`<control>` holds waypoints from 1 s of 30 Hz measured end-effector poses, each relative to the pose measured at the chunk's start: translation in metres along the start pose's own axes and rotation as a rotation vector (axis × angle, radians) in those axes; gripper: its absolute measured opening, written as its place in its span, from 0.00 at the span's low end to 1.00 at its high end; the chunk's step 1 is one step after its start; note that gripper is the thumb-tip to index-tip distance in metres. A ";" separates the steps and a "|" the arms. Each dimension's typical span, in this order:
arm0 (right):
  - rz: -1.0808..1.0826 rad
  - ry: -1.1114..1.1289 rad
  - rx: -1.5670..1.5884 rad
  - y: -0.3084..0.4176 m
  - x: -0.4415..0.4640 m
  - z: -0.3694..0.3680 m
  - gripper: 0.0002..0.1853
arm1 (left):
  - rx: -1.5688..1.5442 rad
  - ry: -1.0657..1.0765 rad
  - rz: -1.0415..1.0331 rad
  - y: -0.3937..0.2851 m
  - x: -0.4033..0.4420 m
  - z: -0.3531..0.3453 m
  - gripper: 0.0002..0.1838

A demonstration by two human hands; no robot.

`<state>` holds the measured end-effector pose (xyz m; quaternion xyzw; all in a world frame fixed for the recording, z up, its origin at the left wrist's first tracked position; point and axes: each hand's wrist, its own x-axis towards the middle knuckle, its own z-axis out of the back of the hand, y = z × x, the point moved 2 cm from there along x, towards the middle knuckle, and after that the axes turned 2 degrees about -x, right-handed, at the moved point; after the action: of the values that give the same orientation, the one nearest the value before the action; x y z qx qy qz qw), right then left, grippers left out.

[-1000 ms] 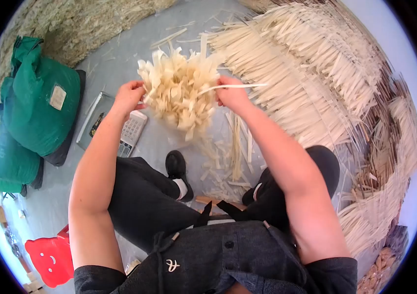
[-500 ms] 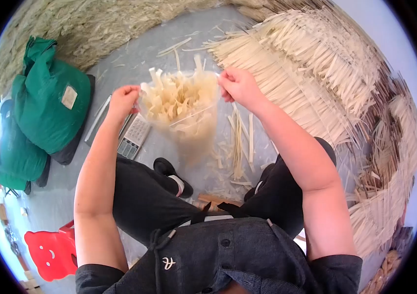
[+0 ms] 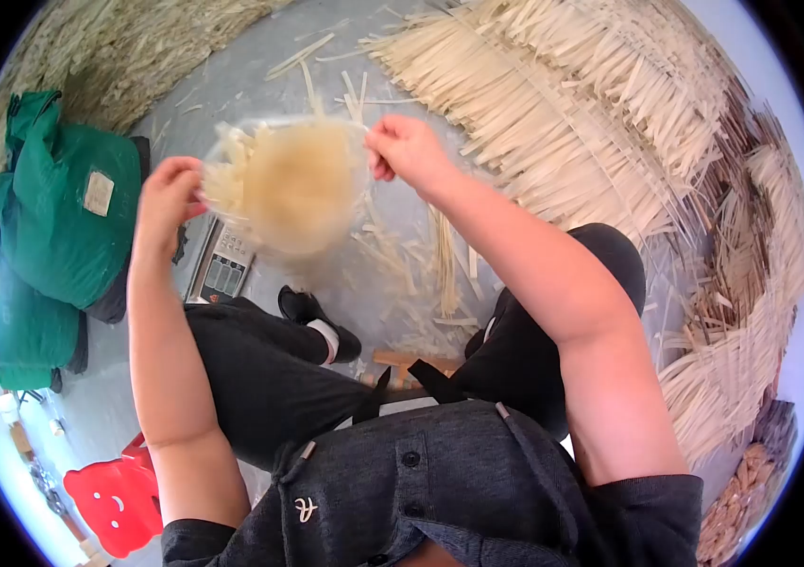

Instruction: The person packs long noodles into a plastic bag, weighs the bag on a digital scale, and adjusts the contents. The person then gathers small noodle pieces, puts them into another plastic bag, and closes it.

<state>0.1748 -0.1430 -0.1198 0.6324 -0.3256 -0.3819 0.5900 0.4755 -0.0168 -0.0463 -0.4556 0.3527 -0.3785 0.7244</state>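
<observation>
1. Above the grey floor (image 3: 232, 99), a blurred, translucent bag of pale, flat strips (image 3: 298, 189) hung between both hands.
2. Left hand (image 3: 173, 194): the grip pinched the bag's left edge.
3. Right hand (image 3: 405, 151): the grip was pressed together on the bag's right edge.
4. Below the left hand, a pale, rectangular keypad device (image 3: 226, 266) lay near a green fabric sack (image 3: 67, 217).
5. Layered rows of pale strips (image 3: 553, 123) lay to the right; loose strips (image 3: 393, 260) lay scattered nearby.
</observation>
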 end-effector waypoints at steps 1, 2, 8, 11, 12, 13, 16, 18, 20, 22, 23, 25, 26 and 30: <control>-0.102 -0.040 -0.045 -0.022 -0.001 0.006 0.08 | 0.105 0.048 0.058 0.011 0.007 -0.013 0.08; -0.110 -0.044 -0.038 -0.032 -0.004 0.014 0.08 | 0.118 0.052 0.087 0.019 0.010 -0.030 0.11; -0.197 -0.414 -0.044 -0.023 -0.038 0.101 0.06 | -0.086 0.303 0.120 0.017 0.003 -0.110 0.18; -0.114 -0.509 -0.153 -0.005 -0.074 0.144 0.07 | -0.164 0.447 0.129 0.006 -0.015 -0.146 0.18; -0.099 -0.535 -0.172 0.001 -0.084 0.154 0.07 | -0.166 0.451 0.132 0.003 -0.017 -0.156 0.18; -0.105 -0.539 -0.176 0.006 -0.091 0.160 0.07 | -0.183 0.501 0.144 0.001 -0.020 -0.167 0.18; -0.052 -0.680 -0.293 0.026 -0.104 0.169 0.09 | -0.240 0.589 0.174 -0.006 -0.029 -0.194 0.18; 0.021 -0.667 -0.356 0.035 -0.107 0.169 0.09 | -0.272 0.628 0.189 -0.010 -0.026 -0.197 0.18; 0.067 -0.636 -0.334 0.039 -0.106 0.161 0.08 | -0.296 0.610 0.158 -0.019 -0.016 -0.194 0.17; 0.114 -0.598 -0.314 0.047 -0.104 0.151 0.07 | -0.297 0.577 0.153 -0.027 -0.016 -0.179 0.18; 0.141 -0.535 -0.278 0.057 -0.106 0.144 0.07 | -0.294 0.544 0.155 -0.033 -0.018 -0.169 0.19; 0.161 -0.486 -0.231 0.071 -0.111 0.131 0.06 | -0.284 0.492 0.061 -0.056 -0.038 -0.145 0.18; 0.169 -0.446 -0.177 0.075 -0.115 0.125 0.07 | -0.254 0.475 0.014 -0.064 -0.048 -0.129 0.20; 0.042 -0.350 -0.027 0.050 -0.128 0.107 0.07 | -0.167 0.486 -0.054 -0.064 -0.072 -0.096 0.31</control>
<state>0.0203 -0.0904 -0.0588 0.5411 -0.4314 -0.4783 0.5407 0.3451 -0.0114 -0.0076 -0.4189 0.5343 -0.4658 0.5675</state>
